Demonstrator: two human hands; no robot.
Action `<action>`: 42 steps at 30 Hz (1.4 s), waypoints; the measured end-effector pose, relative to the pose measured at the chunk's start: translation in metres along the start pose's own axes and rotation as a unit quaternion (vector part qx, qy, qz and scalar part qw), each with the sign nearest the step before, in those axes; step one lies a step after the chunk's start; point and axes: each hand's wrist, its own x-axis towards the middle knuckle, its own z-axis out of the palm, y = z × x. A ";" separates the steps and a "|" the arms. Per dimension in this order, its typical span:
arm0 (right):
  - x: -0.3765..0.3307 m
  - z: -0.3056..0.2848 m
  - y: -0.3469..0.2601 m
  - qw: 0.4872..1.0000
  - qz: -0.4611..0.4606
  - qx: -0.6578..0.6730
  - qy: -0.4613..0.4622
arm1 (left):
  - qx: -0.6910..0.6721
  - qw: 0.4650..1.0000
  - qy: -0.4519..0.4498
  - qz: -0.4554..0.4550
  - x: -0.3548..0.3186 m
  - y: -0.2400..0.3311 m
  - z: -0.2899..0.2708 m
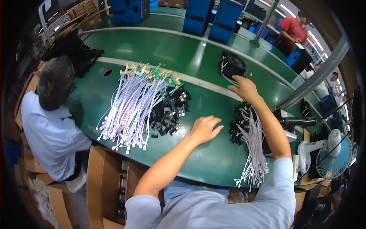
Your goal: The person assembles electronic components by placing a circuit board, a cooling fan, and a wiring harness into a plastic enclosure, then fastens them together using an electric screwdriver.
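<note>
My left hand (205, 129) hovers over or rests on the green worktable (207, 164), fingers spread and nothing in them. To its left lies a pile of black plastic clips (169, 114). Beyond that, a big sheaf of white cables (129, 107) has small green and yellow circuit boards (146, 71) at its far end. My right hand (245, 89) reaches forward, thumb and fingers apart, just short of a black bundle (232, 65) with a pale cable round it. Whether its fingertips touch the bundle is unclear. Under my right forearm is a bunch of pale cables (252, 147) with black ends.
At the left a co-worker (51, 118) sits by the table, next to open cardboard boxes (101, 183). Blue crates (198, 17) stand at the back. A metal post (316, 76) and a fan (331, 152) are on my right. Another person (293, 30) works farther off.
</note>
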 end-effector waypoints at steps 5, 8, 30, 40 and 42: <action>-0.106 -0.004 -0.053 0.990 -0.088 0.050 -0.093 | 0.036 0.995 -0.089 -0.017 -0.011 0.003 -0.024; -0.151 0.001 -0.047 0.989 -0.146 0.015 -0.020 | 0.163 0.954 -0.234 0.091 -0.014 0.006 -0.066; -0.194 0.041 -0.021 0.987 -0.100 0.062 0.109 | 0.080 0.989 -0.116 -0.051 0.038 -0.015 0.001; -0.185 0.038 -0.031 0.984 -0.105 0.112 0.090 | 0.064 0.996 -0.011 0.059 0.000 0.011 0.073; -0.184 0.037 -0.034 0.983 -0.084 0.144 0.077 | 0.092 0.993 0.005 0.075 0.005 0.025 0.061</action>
